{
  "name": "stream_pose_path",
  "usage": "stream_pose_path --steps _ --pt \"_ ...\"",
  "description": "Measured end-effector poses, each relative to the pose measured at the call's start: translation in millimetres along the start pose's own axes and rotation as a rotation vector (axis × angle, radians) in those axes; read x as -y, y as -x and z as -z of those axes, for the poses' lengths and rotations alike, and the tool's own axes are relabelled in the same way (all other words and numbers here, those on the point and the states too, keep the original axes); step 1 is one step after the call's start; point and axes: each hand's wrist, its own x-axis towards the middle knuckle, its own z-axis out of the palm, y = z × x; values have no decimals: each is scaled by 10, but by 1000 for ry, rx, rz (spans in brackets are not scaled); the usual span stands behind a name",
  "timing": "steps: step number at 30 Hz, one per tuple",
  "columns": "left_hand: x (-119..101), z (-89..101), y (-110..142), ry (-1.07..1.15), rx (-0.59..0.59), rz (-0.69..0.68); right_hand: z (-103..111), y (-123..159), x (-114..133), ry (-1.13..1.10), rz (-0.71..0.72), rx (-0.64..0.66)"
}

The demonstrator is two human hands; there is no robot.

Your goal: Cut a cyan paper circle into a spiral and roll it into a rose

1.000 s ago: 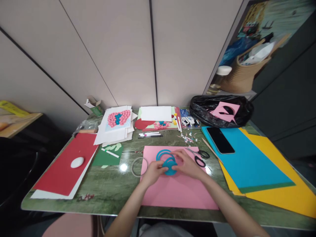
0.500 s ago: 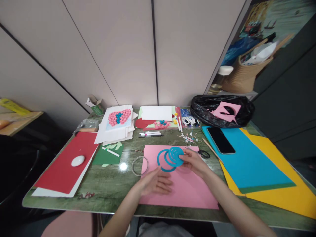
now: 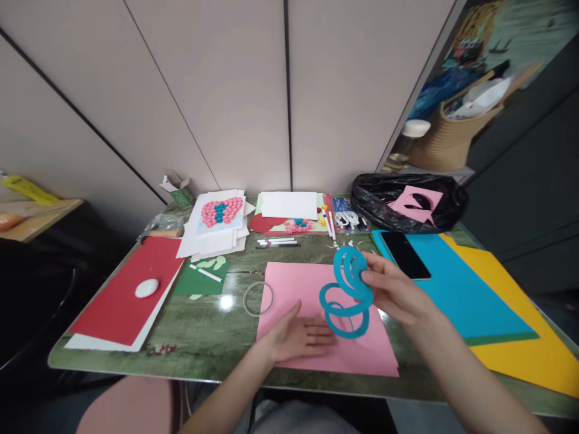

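Two bare hands work above a sheet of pink paper (image 3: 289, 283) on a green, marble-patterned table (image 3: 212, 355). The right hand (image 3: 400, 292) pinches a blue paper spiral (image 3: 344, 311) by its upper, tightly coiled end. Compared with half a second ago, the spiral has been raised and carried to the right, and its loops have dropped farther apart; it now hangs as a chain of curves over the pink paper's right half. The left hand (image 3: 298, 339) is empty, fingers extended and thumb raised, so the right alone carries the spiral. Whether the left touches the paper cannot be told.

The spiral looks like thin, matte card cut into one narrow, springy band, with small loops above and wide rings below. The pink paper is smooth and flat. A slim, round grey ring (image 3: 245, 300) overlaps its left edge. Right of the hands, a glossy black phone (image 3: 409, 256) rests on a large blue sheet (image 3: 474, 301), with yellow sheets (image 3: 538, 355) beneath. Far left, a rounded, shiny white object (image 3: 147, 288) sits on red paper (image 3: 122, 307).
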Motion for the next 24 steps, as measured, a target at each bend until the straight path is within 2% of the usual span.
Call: stream_pose_path --steps 6,10,13,19,24 --pt "176 -207 -365 189 90 47 -73 3 -4 78 -21 47" --pt "39 -345 -354 143 65 -94 -9 61 -118 116 -66 107" --pt "-127 -404 -271 96 0 -163 94 69 -238 214 -60 94" --pt "-279 -380 -211 16 -69 -262 292 -42 -513 521 -28 40" --pt "-278 -310 -255 -28 -51 -251 356 -115 -724 635 51 -49"
